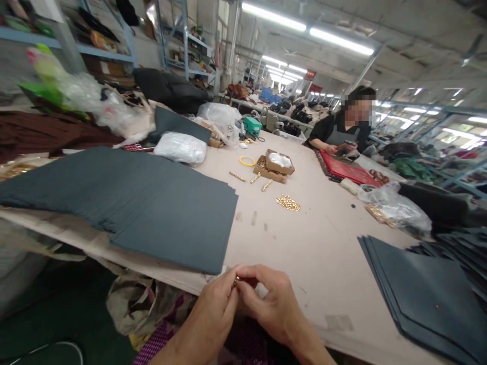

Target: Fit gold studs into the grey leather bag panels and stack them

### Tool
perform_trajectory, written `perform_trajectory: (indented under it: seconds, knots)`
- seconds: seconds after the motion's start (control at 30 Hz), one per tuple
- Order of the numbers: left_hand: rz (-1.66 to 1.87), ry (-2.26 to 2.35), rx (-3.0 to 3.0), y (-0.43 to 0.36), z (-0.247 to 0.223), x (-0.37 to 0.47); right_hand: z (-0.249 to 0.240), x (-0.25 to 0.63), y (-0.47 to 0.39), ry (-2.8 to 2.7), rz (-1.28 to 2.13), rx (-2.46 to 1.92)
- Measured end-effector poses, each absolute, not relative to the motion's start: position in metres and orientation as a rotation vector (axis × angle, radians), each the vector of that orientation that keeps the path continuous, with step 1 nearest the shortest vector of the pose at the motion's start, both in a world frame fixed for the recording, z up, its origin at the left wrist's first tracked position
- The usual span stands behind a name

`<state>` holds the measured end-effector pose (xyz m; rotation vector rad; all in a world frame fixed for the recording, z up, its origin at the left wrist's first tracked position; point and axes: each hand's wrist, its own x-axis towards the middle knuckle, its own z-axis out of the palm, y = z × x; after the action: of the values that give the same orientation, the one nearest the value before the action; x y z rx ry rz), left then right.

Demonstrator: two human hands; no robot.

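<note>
Both hands meet at the table's front edge, low in the middle of the view. Between their fingertips is a small gold metal piece (236, 280), mostly covered by the fingers. My left hand (216, 304) is closed on it from the left, and my right hand (272, 299) pinches it from the right. Beyond them lies a loose pile of small gold pieces (288, 203). Several short gold rods (267, 185) rest farther back, in front of an open cardboard box (279, 176) with gold parts. A yellow ring (247, 160) lies beside the box.
Dark sheets (171, 208) cover the left of the table (304, 243); another dark stack (429, 294) is at the right. A plastic bag (407, 208) lies behind that stack. Across the table, a person (342, 132) works by a red sheet (348, 167). A white packet (180, 148) sits back left.
</note>
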<state>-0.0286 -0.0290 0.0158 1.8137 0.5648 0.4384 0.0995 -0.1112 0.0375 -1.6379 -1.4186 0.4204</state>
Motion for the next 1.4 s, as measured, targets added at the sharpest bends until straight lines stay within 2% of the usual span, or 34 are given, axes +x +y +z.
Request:
perform_trajectory:
  seconds: [0.37,0.6,1.4]
  knots:
    - [0.456,0.757,1.684,-0.013,0.02,-0.057,0.033,0.068,-0.075,-1.553,0.268,-1.657]
    - [0.442,0.869,1.694,-0.003,0.011,-0.076,0.031,0.061,-0.057,-1.667,0.42,-1.599]
    - [0.524,0.978,1.709,0.008,0.014,-0.091,0.024,0.032,-0.035,-1.623,0.313,-1.628]
